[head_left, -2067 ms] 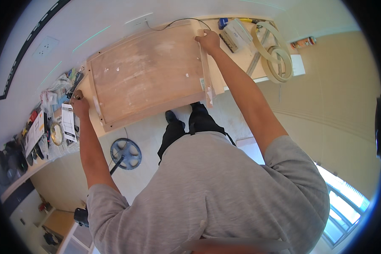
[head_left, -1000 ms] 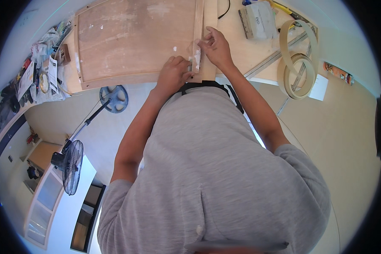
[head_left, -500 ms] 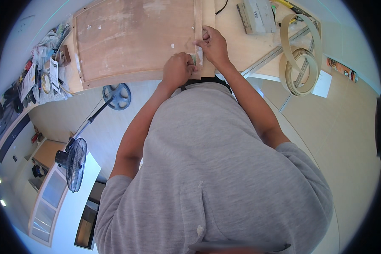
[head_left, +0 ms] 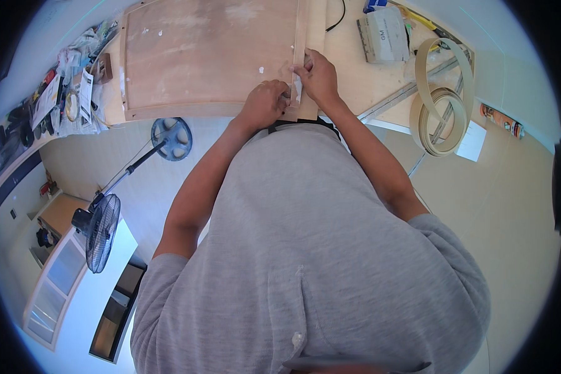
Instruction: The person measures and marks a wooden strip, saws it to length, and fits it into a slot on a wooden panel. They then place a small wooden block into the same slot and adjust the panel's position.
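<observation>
A shallow wooden panel (head_left: 212, 56) with a raised rim lies in front of me, its near right corner close to my waist. At that corner my left hand (head_left: 267, 105) is closed, fingers curled over the rim; whatever lies under them is hidden. My right hand (head_left: 318, 78) is closed in a pinch at the right rim, a little farther away. Between the two hands, a pale whitish strip (head_left: 296, 90) runs along the rim. I cannot make out whether either hand grips the strip or the wood.
To the right are a wrapped block (head_left: 383, 36), a loose coil of beige edging (head_left: 439, 118) and a metal bar (head_left: 396, 93). Plastic bags and papers (head_left: 75, 100) clutter the left. A standing fan (head_left: 103, 234) is at the lower left. An orange tube (head_left: 502, 119) lies far right.
My view has shifted slightly, so the panel and bench appear a little lower and farther right. Both hands stay at the panel's corner with only small finger movement.
</observation>
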A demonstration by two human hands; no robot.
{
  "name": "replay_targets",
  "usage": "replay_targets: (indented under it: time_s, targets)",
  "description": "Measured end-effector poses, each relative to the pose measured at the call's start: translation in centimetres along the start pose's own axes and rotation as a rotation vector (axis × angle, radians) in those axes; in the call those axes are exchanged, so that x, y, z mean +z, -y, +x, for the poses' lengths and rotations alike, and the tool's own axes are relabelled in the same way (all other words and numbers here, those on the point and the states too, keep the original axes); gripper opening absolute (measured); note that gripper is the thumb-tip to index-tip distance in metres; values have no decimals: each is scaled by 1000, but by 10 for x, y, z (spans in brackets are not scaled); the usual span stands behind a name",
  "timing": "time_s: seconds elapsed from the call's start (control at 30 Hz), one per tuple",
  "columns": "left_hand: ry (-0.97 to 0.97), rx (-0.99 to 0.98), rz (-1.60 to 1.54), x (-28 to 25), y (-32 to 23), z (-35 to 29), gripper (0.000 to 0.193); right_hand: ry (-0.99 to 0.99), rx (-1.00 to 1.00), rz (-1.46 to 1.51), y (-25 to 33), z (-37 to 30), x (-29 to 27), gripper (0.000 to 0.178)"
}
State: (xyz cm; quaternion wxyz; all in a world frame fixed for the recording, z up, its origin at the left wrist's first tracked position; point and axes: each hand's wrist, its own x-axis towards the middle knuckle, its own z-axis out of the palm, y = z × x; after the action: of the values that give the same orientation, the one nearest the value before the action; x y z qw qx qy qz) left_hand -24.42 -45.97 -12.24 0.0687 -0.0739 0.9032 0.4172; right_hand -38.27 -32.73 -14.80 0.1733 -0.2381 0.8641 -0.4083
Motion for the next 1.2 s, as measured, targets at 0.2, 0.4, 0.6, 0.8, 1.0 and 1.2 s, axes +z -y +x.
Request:
replay_targets:
  time_s: [0.2,0.4,0.6,0.8,1.0,1.2]
  targets:
    - [-39,1,25,-2,-2,1,16,83,25,35,-5,5,-13,46]
    - [-78,-46,-15,0,-6,-2,16,-191,-91,-30,-13,89,-25,50]
    - [-114,-73,-17,4,-7,-4,16,-110,76,-214,9,160,-9,50]
    - [-163,-54,-59,2,-9,-7,16,-234,150,-254,17,159,1,44]
    - [-132,-26,-49,3,-3,-8,17,-203,123,-221,4,167,-1,43]
    - [-317,-6,-389,-18,12,-29,15,-190,57,-155,-4,167,-6,48]
